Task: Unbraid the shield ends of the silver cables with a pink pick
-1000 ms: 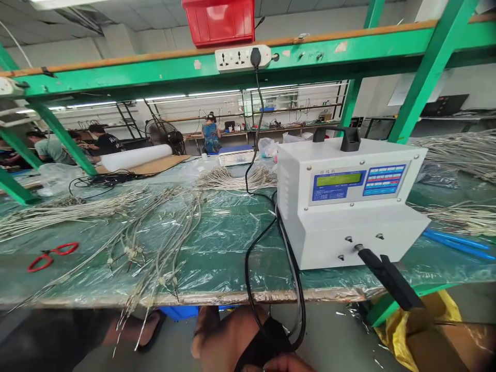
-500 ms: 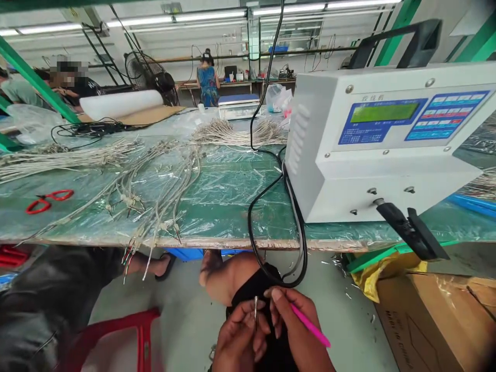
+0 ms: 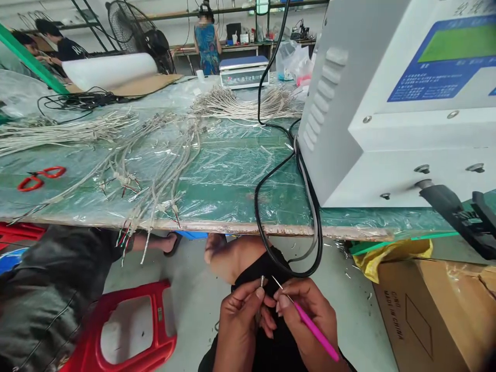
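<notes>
- Pink, smooth and probably plastic, the handle of the slim tool (image 3: 318, 333) shows in the head view in the right hand (image 3: 308, 307), whose thumb and fingers are closed in a pinch around its front part; the thin metal tip points up and leftward.
- Left hand (image 3: 240, 312): thumb and forefinger pinched together on a pale wire end (image 3: 262, 281), its tip poking up just beside the tool's point, apart from it; the other fingers curl loosely.
- Both pieces are above the person's lap, on the near side of the table edge (image 3: 217, 227).
- Handling, as I judge it: the tool is light and stiff, its handle perhaps slippery, its tip fine enough to bend; best gripped where handle meets metal. The wire looks light and flexible, so pinch it close below its tip.
- Beyond the hands, a black cable (image 3: 258, 206) loops over the edge beside the white machine (image 3: 333, 129); red-handled scissors (image 3: 54, 172) lie at the table's left.
</notes>
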Motion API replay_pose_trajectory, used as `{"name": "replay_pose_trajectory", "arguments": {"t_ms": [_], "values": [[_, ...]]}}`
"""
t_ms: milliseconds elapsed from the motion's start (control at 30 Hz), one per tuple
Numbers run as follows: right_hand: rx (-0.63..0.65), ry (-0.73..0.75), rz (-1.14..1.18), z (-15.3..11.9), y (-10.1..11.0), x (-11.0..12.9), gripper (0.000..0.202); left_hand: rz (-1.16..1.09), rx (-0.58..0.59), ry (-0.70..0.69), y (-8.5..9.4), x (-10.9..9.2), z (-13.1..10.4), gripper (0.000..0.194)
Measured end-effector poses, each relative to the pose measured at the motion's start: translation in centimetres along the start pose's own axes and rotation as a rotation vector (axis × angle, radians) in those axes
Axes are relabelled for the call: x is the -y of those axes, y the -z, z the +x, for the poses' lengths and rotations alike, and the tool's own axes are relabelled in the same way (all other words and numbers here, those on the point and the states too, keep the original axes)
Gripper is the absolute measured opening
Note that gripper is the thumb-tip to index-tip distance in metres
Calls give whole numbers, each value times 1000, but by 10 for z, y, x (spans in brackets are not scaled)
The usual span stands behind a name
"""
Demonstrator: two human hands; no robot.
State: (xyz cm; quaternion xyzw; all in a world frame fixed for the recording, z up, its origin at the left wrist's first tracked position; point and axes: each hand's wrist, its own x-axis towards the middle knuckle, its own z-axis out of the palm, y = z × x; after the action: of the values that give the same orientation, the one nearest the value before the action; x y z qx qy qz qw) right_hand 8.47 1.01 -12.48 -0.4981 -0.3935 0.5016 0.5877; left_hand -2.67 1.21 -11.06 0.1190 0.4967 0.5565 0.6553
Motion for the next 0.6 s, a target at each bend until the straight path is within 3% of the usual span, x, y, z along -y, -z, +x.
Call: {"name": "replay_pose_trajectory", "arguments": {"t_ms": [100,200,333,600], "values": [[9,72,-47,7,1,-4,14,7,13,-10,-2,0,2,27],[66,244,-156,13,6,-5,6,11,38,-5,-2,2,3,26],[142,460,-292,17,11,-2,16,1,33,12,-2,5,5,24],[98,511,-490,15,11,-7,18,22,10,24,-4,3,4,23]]}}
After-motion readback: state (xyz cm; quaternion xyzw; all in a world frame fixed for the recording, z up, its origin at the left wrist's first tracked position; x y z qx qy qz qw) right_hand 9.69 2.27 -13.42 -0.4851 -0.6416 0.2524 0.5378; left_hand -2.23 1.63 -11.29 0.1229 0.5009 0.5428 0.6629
